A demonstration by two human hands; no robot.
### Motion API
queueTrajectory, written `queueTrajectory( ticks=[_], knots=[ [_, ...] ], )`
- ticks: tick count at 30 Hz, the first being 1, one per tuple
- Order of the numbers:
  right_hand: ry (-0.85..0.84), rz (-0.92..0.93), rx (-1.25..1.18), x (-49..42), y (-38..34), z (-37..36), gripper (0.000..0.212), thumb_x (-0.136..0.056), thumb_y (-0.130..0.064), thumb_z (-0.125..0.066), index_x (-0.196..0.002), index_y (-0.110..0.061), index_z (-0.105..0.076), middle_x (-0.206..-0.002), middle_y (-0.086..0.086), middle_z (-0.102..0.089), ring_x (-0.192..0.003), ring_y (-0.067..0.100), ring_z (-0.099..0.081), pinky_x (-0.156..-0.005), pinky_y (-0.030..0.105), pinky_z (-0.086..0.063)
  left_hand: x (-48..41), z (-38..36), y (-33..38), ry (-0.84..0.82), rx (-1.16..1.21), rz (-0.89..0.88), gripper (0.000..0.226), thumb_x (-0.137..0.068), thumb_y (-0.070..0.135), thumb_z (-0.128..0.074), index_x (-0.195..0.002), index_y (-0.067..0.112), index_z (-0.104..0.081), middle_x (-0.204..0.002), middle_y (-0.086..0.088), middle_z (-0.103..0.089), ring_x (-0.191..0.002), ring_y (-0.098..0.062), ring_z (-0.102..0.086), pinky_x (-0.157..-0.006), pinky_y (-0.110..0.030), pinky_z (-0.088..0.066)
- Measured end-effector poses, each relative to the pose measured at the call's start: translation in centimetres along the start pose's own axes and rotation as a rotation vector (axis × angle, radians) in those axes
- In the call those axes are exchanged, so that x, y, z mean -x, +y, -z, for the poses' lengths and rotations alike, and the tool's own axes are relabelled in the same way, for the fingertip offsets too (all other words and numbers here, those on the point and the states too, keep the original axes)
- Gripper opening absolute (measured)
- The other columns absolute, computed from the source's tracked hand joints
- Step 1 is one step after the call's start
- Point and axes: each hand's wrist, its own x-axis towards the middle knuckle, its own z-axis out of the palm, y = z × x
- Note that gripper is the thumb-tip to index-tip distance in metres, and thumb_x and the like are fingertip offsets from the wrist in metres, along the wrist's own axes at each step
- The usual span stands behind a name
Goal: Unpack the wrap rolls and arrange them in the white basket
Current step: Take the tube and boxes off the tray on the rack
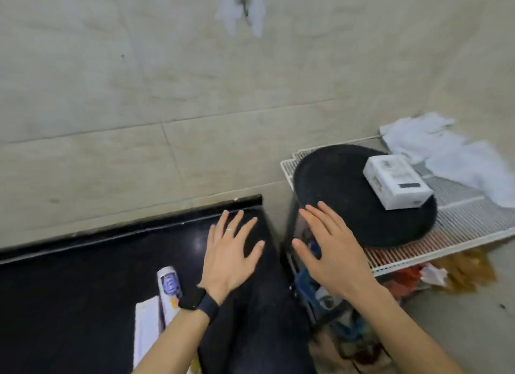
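Your left hand is over the counter. A roll lies just left of that wrist, with a flat pack on the roll's left. Your right hand is above the counter's right edge. To the right stands a wire rack with a round tray on it. A box sits on the tray, a cloth behind the box. The wall runs behind everything.

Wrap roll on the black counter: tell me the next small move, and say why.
Probably draw the left grip back and curl it round the wrap roll. Both it and the right grip are open and hold nothing; the roll lies on the black counter just left of the left wrist, beside a white pack.
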Motion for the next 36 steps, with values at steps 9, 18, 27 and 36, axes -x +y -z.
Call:
queueTrajectory(
  ticks=[9, 18, 27, 36],
  knots=[
    [0.070, -0.267, 0.077, -4.2, 16.2, 7.5, 0.070, -0.094, -0.049, -0.055, -0.152, -0.013, -0.039, -0.159, 0.005, -0.038, -0.150, 0.024, -0.023, -0.122, 0.038, -0.018, -10.6, -2.0, 16.3, 0.004, -0.010, -0.213, 0.063, -0.092, 0.066, -0.033, -0.150, 0.042, -0.033, -0.163, 0.005, -0.025, -0.153, -0.022, -0.005, -0.123, -0.047, -0.009],
    [-0.089, -0.482, 0.060, -4.9, 23.0, 5.3, 0.087, -0.086, -0.078, -0.038, -0.157, -0.031, -0.021, -0.168, 0.000, -0.011, -0.147, 0.039, -0.021, -0.117, 0.050, -0.028, -11.5, -8.2, 19.4, -0.279, -0.088, -0.060, 0.064, -0.093, 0.067, -0.028, -0.153, 0.048, -0.020, -0.166, 0.007, -0.012, -0.153, -0.023, 0.000, -0.123, -0.049, -0.002],
    [0.087, -0.409, 0.075, -3.3, 23.7, 1.9, 0.088, -0.083, -0.058, -0.065, -0.154, -0.024, -0.025, -0.164, 0.008, -0.015, -0.123, 0.044, -0.048, -0.097, 0.051, -0.047, -11.1, -9.4, 19.0, -0.259, -0.081, -0.027, 0.065, -0.090, 0.071, -0.025, -0.151, 0.051, -0.020, -0.166, 0.010, -0.013, -0.153, -0.019, -0.004, -0.123, -0.047, -0.004],
    [0.161, -0.536, -0.358, -3.6, 22.7, 4.2, 0.080, -0.082, -0.048, -0.072, -0.149, -0.034, -0.030, -0.158, -0.004, -0.029, -0.141, 0.020, -0.036, -0.108, 0.042, -0.038, -11.7, -7.2, 17.1, -0.284, 0.219, -0.066, 0.059, -0.095, 0.054, -0.046, -0.150, 0.040, -0.033, -0.162, 0.002, -0.028, -0.151, -0.019, -0.016, -0.123, -0.039, -0.014]
  ],
)
